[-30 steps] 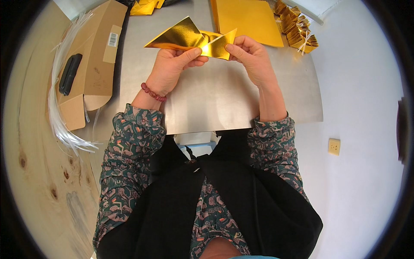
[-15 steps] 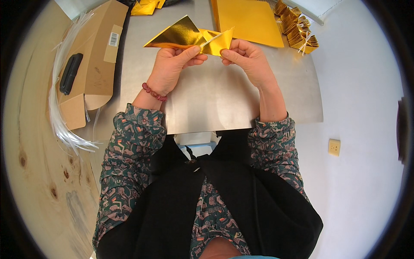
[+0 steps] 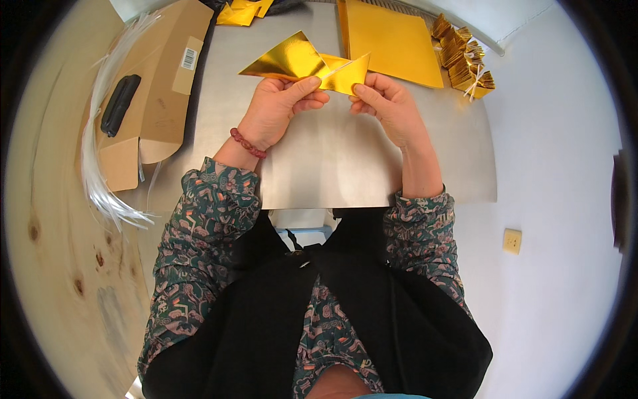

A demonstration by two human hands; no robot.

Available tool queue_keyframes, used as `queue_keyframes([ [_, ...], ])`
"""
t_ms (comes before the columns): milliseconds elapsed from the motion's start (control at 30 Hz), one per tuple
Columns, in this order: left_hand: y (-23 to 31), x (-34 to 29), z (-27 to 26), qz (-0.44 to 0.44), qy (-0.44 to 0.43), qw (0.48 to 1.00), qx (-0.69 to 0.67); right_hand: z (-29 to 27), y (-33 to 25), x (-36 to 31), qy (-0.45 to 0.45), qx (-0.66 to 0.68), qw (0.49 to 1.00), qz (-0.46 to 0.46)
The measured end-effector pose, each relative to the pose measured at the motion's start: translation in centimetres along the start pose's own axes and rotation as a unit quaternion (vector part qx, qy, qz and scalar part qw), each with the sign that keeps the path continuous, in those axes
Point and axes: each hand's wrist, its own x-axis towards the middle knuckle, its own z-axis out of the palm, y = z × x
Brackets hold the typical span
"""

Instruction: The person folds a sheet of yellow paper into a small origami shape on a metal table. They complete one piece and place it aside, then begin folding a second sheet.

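Note:
A shiny gold paper sheet [image 3: 290, 58], partly folded, is held up above the metal table by both hands. My left hand [image 3: 284, 103] pinches its lower middle between thumb and fingers, and a pointed corner of the paper sticks out to the left. My right hand [image 3: 387, 101] grips the lower right corner, thumb on top. Between the hands two slanting flaps meet in a V, with a pale edge running along the fold. The fingers behind the paper are partly hidden.
A stack of gold paper [image 3: 392, 43] lies at the back of the metal table [image 3: 325, 159]. Tied bundles of folded gold paper [image 3: 465, 60] sit to its right, loose folded gold pieces [image 3: 244, 11] at the back left. At left stands a cardboard box [image 3: 156, 93] with white plastic strips [image 3: 93, 166] and a black handle [image 3: 121, 105].
The V between the two flaps shows more openly now, the pale edge lying flatter. The whole view has shifted slightly. Both hands keep their hold on the paper.

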Motion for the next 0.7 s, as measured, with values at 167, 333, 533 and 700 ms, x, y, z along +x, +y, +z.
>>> queue_keyframes([
  [167, 0.1, -0.4, 0.5, -0.001, -0.011, 0.999, 0.052, 0.6, 0.1, -0.2, 0.012, 0.000, 0.999, 0.037],
  [333, 0.0, -0.6, 1.2, 0.015, -0.027, 1.000, 0.003, 0.7, 0.5, 0.0, 0.031, 0.072, 0.997, 0.003],
  [533, -0.5, -0.7, 1.5, 0.000, -0.042, 0.999, 0.004, 1.0, 0.9, 0.0, 0.020, 0.082, 0.996, 0.008],
  [700, -0.6, -0.6, 1.7, 0.020, -0.046, 0.999, -0.001, 1.3, 0.9, 0.0, 0.040, 0.077, 0.996, -0.005],
])
